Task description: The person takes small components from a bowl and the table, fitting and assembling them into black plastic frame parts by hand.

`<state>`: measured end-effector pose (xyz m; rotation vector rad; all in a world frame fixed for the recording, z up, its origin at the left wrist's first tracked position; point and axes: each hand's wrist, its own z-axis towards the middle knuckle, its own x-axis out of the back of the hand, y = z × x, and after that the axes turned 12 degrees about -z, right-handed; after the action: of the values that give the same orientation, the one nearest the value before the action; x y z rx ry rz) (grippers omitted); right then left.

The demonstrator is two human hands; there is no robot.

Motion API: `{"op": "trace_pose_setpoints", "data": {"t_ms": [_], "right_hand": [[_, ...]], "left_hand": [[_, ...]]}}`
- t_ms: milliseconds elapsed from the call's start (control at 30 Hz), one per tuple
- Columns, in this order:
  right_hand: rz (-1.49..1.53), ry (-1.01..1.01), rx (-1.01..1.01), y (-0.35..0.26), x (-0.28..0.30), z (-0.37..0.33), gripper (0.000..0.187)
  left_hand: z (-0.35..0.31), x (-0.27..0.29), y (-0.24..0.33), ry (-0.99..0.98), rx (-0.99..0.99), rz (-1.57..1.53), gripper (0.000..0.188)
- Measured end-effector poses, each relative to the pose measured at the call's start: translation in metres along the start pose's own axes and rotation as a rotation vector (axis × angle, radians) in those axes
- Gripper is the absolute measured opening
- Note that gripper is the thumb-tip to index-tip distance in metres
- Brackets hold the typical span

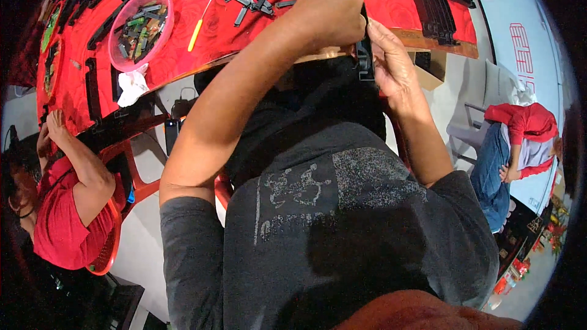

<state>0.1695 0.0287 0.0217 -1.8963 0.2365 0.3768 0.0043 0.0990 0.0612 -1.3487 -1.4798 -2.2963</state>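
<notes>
A long, narrow black plastic strip reaches over the table's near edge toward my lap. My right hand grips its right side, with the thumb stretched along it and the other fingers partly hidden. My left hand is closed in a fist against the strip, its back toward me. That fist hides its own fingertips and whatever they hold. Small dark grey plastic pieces lie in a loose pile on the red tablecloth, left of my left hand.
A pink round basket holds many small parts. Near it lie a yellow-handled screwdriver and a crumpled white tissue. More black plastic strips are at the far right. A co-worker sits at left; another person sits at right.
</notes>
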Motion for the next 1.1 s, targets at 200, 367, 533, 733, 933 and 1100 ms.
{"op": "trace_pose_setpoints", "data": {"t_ms": [200,367,533,733,933,1100], "right_hand": [[0.056,-0.108,-0.029,-0.005,0.013,0.005,0.026],[0.076,-0.204,-0.077,-0.014,0.015,0.003,0.030],[0.131,-0.234,-0.112,-0.021,0.018,0.005,0.032],[-0.047,-0.203,-0.168,-0.037,0.017,-0.003,0.032],[-0.437,-0.473,-0.218,-0.050,0.021,-0.002,0.031],[-0.607,-0.458,-0.283,-0.056,0.022,-0.003,0.032]], "left_hand": [[-0.001,0.009,-0.007,0.014,-0.071,-0.189,0.025],[-0.020,0.020,-0.005,0.145,-0.146,-0.274,0.023],[-0.030,0.031,0.016,0.013,-0.137,-0.351,0.029],[-0.043,0.034,0.030,-0.294,-0.315,0.108,0.038],[-0.034,0.040,0.040,-0.444,-0.459,0.276,0.025],[-0.034,0.030,0.045,-0.415,-0.538,0.351,0.022]]}}
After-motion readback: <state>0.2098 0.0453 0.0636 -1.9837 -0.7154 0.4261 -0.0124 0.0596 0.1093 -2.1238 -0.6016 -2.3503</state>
